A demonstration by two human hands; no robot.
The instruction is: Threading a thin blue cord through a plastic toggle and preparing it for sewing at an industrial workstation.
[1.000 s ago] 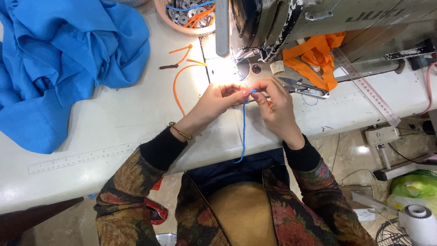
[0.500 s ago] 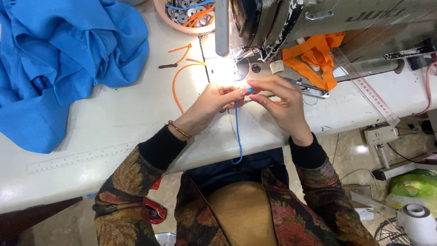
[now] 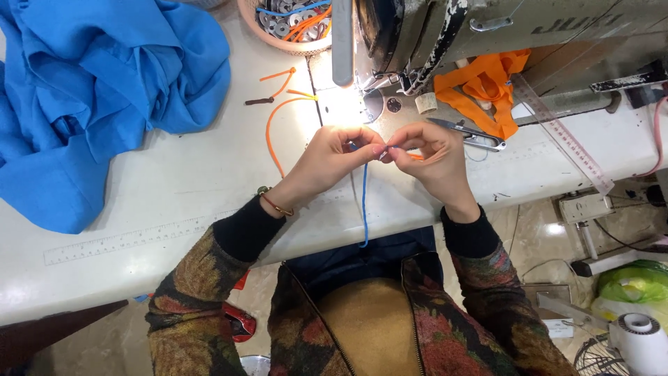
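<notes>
Pinching a thin blue cord (image 3: 364, 202) between them, the left hand (image 3: 332, 159) and the right hand (image 3: 431, 159) are meeting fingertip to fingertip just in front of the sewing machine (image 3: 445, 35). Each grip is closed tight on the cord's top end, thumbs and forefingers pressing together, with the two hands touching. The cord is hanging straight down from the fingers, crossing the white counter (image 3: 174, 202) and dangling over its near edge toward the person's lap. An orange cord (image 3: 273, 125) is lying on the counter just left of the sewing machine's lit needle area, curving beside the left hand. A pair of small snips (image 3: 473, 136) is resting right of the right hand, below a bundle of orange strap (image 3: 480, 87) that is lying against the sewing machine. A clear ruler (image 3: 567, 143) is slanting to the right of the strap. Well left of the sewing machine, a heap of blue cloth (image 3: 104, 90) is lying on the counter, and a basket (image 3: 289, 28) of small parts is sitting beside the machine's left end.
</notes>
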